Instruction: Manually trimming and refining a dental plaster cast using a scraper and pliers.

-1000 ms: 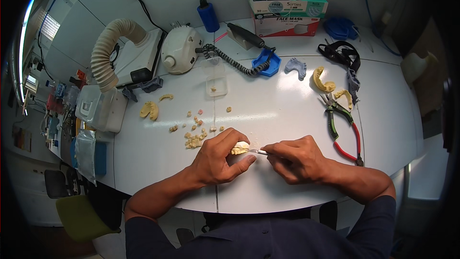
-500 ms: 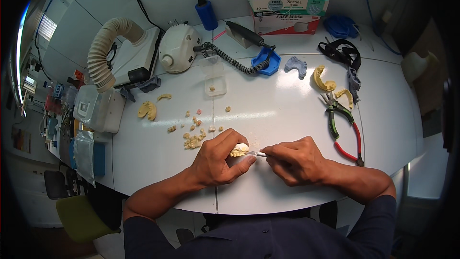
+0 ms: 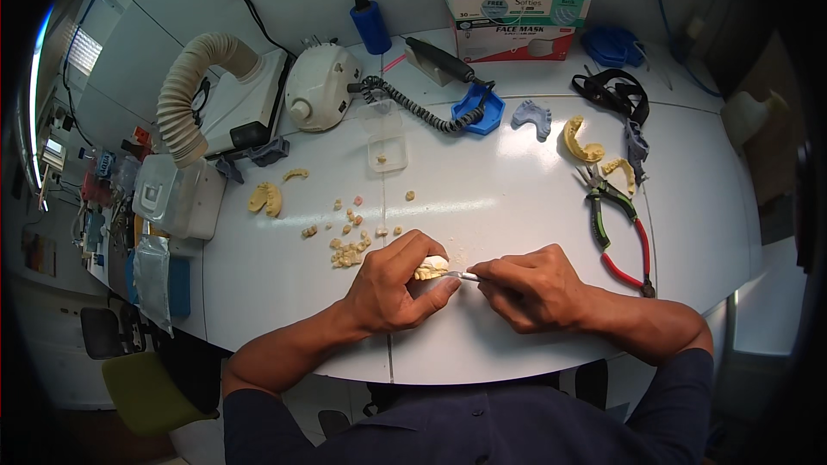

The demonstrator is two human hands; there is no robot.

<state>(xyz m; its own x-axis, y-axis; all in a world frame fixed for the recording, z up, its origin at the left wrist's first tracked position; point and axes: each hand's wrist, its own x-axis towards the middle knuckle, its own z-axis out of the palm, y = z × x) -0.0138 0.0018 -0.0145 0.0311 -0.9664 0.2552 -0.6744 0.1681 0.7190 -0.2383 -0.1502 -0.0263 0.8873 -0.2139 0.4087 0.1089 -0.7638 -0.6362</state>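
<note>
My left hand (image 3: 394, 286) is closed around a small dental cast (image 3: 431, 268), white on top and yellowish below, holding it just over the table near the front edge. Between the fingers of my right hand (image 3: 532, 288) is a slim metal carving knife (image 3: 466, 275), its tip against the cast's right side beside my left thumb. Pale crumbs (image 3: 458, 251) lie on the table just beyond the cast. Left of the cast, a loose cluster of small yellow plaster tooth pieces (image 3: 348, 253) rests near my left knuckles. My fingers hide much of the cast.
Green-and-red pliers (image 3: 617, 224) lie at the right, near yellow arch casts (image 3: 582, 141) and a grey one (image 3: 531, 119). A clear box (image 3: 388, 155) stands mid-table. Behind are a white control unit (image 3: 320, 90), a corded handpiece (image 3: 439, 58), a ribbed hose (image 3: 185, 86) and mask boxes (image 3: 517, 41).
Almost nothing differs. The knife tip has shifted very slightly at the cast's edge; both hands keep their places and their holds.
</note>
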